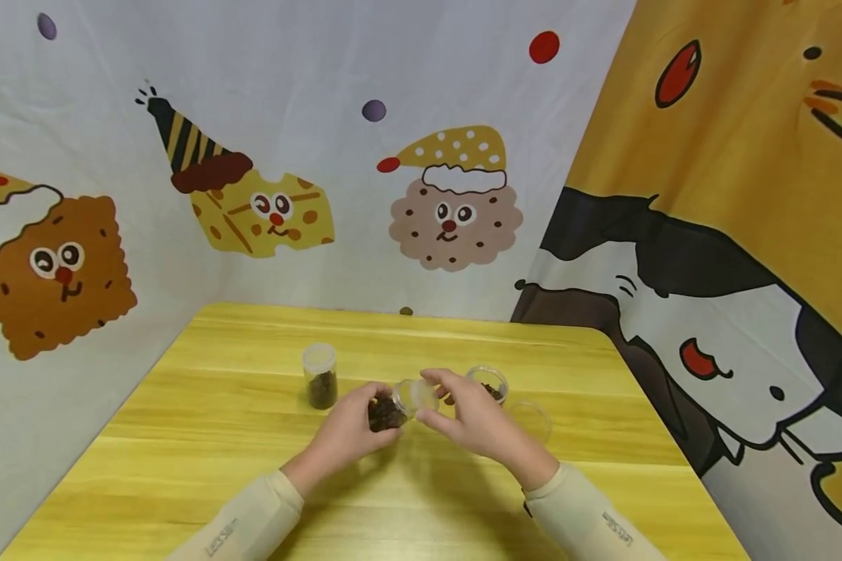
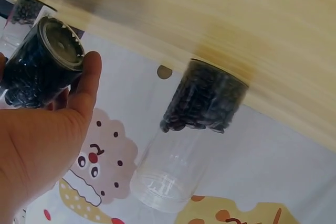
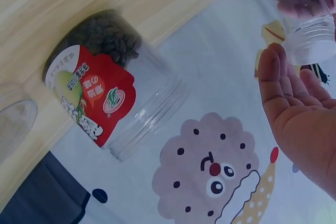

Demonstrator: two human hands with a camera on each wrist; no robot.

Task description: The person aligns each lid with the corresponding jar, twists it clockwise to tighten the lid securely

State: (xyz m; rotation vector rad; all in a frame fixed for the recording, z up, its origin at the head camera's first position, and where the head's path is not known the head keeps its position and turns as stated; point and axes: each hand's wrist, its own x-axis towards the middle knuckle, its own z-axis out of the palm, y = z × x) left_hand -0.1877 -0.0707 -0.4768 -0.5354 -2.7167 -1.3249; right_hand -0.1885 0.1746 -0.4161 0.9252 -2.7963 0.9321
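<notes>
My left hand (image 1: pixel 351 425) grips a small clear jar (image 1: pixel 386 413) partly filled with dark seeds, tilted with its mouth end toward the right. In the left wrist view its base faces the camera and the fingers wrap its side. At the mouth end, my right hand (image 1: pixel 473 413) has its thumb and fingers around a translucent lid (image 1: pixel 424 396). The right wrist view shows those fingers against the lid (image 3: pixel 311 51). A second slim jar (image 1: pixel 320 378) of dark seeds, capped, stands upright to the left of my left hand.
Behind my right hand stands a wider clear jar (image 1: pixel 487 382) holding dark seeds; its label (image 3: pixel 97 95) is red. A round clear lid (image 1: pixel 531 422) lies beside it on the yellow wooden table (image 1: pixel 203 436). Cartoon-printed cloth (image 1: pixel 309 156) hangs behind the table.
</notes>
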